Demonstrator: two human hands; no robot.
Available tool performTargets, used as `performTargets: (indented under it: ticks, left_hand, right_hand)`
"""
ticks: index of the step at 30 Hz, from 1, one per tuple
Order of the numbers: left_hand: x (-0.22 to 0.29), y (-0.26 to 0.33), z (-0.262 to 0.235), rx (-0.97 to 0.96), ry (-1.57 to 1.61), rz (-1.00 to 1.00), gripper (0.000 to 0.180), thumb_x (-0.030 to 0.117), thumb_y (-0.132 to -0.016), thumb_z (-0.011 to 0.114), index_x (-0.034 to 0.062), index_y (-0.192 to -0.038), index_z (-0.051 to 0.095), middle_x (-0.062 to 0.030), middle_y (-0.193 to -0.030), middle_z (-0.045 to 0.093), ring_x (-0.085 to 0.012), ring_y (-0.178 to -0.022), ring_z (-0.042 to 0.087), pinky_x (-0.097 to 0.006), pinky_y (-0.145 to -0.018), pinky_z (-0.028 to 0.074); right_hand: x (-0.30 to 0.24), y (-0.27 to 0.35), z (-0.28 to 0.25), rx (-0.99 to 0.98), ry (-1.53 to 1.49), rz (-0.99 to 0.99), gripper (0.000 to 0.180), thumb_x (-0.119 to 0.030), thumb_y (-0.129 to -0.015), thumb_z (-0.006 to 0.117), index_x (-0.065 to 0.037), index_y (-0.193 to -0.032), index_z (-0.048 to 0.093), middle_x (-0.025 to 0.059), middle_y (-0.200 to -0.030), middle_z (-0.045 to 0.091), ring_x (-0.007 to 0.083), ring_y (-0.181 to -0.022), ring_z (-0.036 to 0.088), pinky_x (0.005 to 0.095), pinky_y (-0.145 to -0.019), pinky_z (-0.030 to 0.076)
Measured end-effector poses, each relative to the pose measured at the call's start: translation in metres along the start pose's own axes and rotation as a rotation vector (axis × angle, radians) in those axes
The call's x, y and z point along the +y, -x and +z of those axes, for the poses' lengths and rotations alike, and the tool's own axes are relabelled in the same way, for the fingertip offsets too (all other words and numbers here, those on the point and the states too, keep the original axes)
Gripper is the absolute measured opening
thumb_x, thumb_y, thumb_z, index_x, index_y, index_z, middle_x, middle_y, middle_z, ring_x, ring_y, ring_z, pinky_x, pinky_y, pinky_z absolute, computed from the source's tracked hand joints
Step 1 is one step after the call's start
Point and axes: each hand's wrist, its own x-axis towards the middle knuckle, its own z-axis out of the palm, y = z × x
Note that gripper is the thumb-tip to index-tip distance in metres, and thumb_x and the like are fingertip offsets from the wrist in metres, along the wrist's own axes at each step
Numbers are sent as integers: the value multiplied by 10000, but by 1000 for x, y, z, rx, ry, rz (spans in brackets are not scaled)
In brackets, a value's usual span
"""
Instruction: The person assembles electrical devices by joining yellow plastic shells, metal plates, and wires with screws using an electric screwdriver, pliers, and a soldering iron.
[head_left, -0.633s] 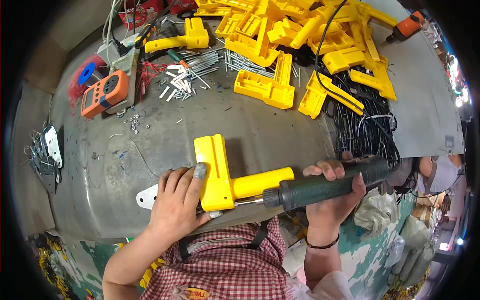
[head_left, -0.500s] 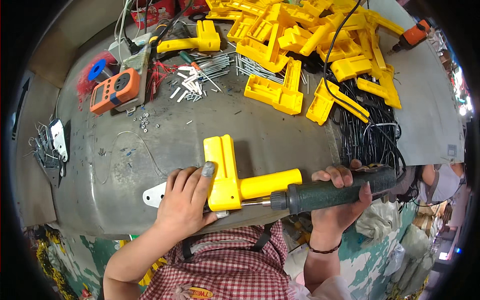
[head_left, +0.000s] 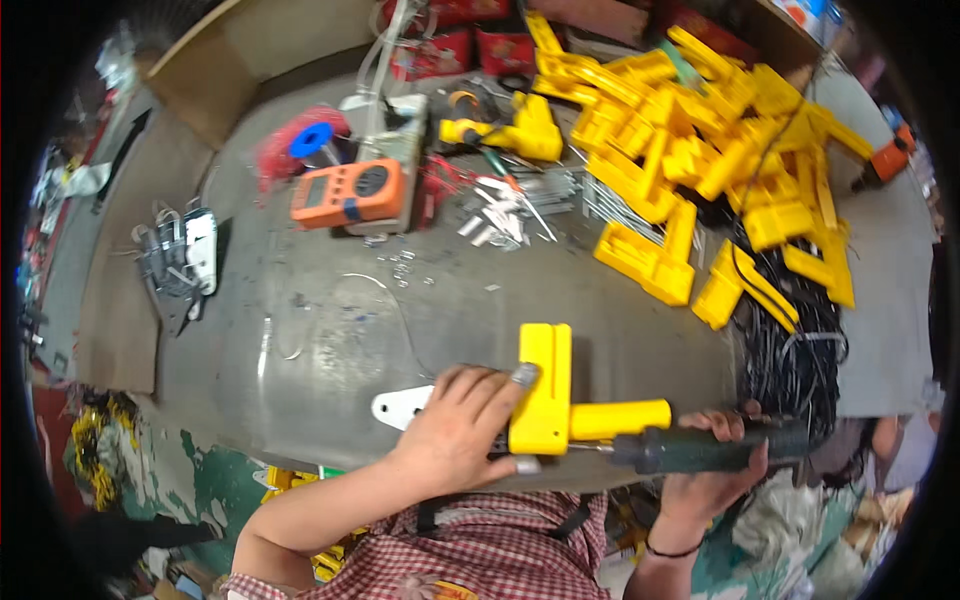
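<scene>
Near the table's front edge my left hand (head_left: 450, 432) is closed on a yellow plastic tool housing (head_left: 543, 385) with a handle sticking out to the right. From under that hand a pale metal plate (head_left: 399, 407) with holes juts to the left. My right hand (head_left: 708, 490) is wrapped round a dark green electric screwdriver (head_left: 690, 449) lying level. Its shaft points left at the lower right side of the housing, just below the yellow handle. Blur and the housing hide whether the tip sits on a screw.
Many yellow housings (head_left: 650, 262) are heaped at the back right beside black cables (head_left: 795, 370). An orange multimeter (head_left: 345, 193), a blue spool (head_left: 311, 140), long metal screws (head_left: 545, 190) and white strips (head_left: 490, 215) lie farther back. Metal plates with wires (head_left: 200, 250) lie at left.
The whole view has swung to the left, so everything sits farther right and lower. Both hands keep their hold, and the screwdriver stays against the housing's side.
</scene>
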Motion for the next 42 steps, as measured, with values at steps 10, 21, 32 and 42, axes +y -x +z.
performTargets:
  ticks: [10, 21, 32, 42]
  left_hand:
    - [-96, -24, -35, 362, -190, -220, 298, -4, -678, 639, 28, -954, 533, -101, -936, 589, -286, -925, 558, -378, -799, 455]
    - [-9, 35, -7, 340, 615, -324, 198, -17, -671, 673, 55, -822, 567, -84, -856, 630, -239, -839, 609, -324, -744, 475]
    - [4, 45, 19, 404, 439, -182, 206, -13, -680, 635, 75, -809, 500, -52, -845, 666, -198, -806, 596, -362, -836, 348]
    - [7, 44, 23, 418, 505, -239, 191, 16, -709, 636, 73, -805, 480, -62, -837, 662, -208, -802, 588, -374, -848, 355]
  right_hand:
    - [-2, 3, -4, -38, 24, 57, 403, -228, -866, 526, -75, -1225, 425, 34, -862, 458, 166, -838, 465, 351, -872, 394]
    - [-3, -1, -7, 12, -16, 72, 407, -267, -845, 504, -93, -1207, 432, 32, -827, 472, 174, -811, 456, 373, -855, 349]
    - [-4, 0, -3, 33, -37, 94, 360, -261, -832, 545, -108, -1143, 448, 22, -769, 497, 169, -796, 475, 364, -875, 345]
    - [-7, 0, -4, 19, -12, 77, 377, -280, -838, 537, -113, -1163, 447, 19, -784, 501, 165, -804, 478, 365, -876, 344]
